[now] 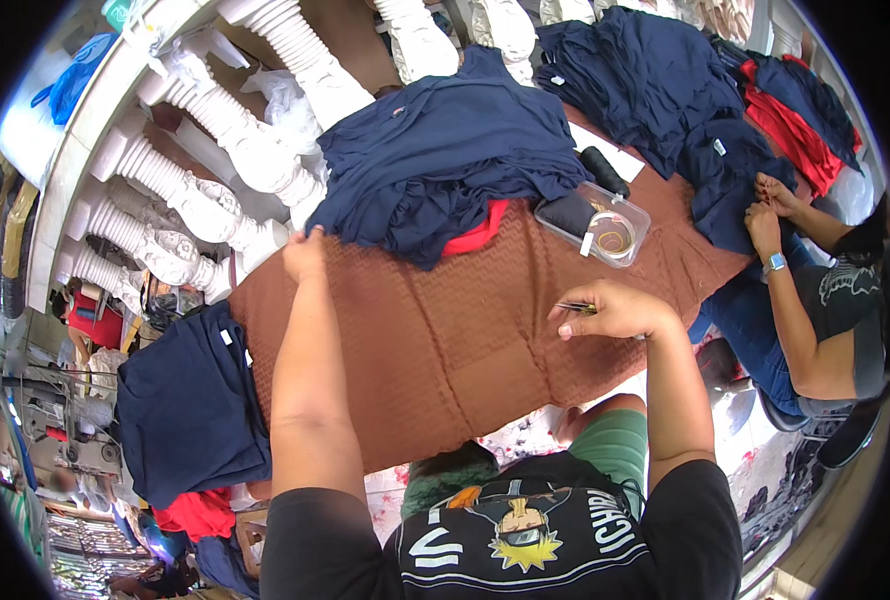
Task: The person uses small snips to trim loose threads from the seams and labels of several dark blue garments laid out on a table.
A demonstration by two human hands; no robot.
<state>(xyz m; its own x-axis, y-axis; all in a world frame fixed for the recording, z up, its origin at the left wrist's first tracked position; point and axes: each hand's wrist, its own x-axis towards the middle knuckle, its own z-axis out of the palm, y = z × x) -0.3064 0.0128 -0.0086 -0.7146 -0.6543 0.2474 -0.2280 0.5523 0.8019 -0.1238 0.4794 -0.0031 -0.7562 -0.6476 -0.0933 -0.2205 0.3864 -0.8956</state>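
A heap of navy blue garments (445, 130) lies at the far side of the brown cloth-covered table, with a red piece (477, 228) sticking out at its near edge. My left hand (306, 252) reaches to the heap's near left corner, its fingers closed on the navy fabric there. Over the right part of the table, my right hand (615, 310) is curled around small thread snips (577, 307), whose tips point left. Those snips are partly covered by my fingers. Beyond this hand sits a clear plastic box (615, 250) holding a ring-shaped item and something dark.
A black thread cone (605, 172) lies behind the box. More navy garments (645, 85) are piled at the far right, where another person's hands (770, 210) work on fabric. Folded navy garments (190, 400) stack at the left. White balusters (250, 150) line the far edge.
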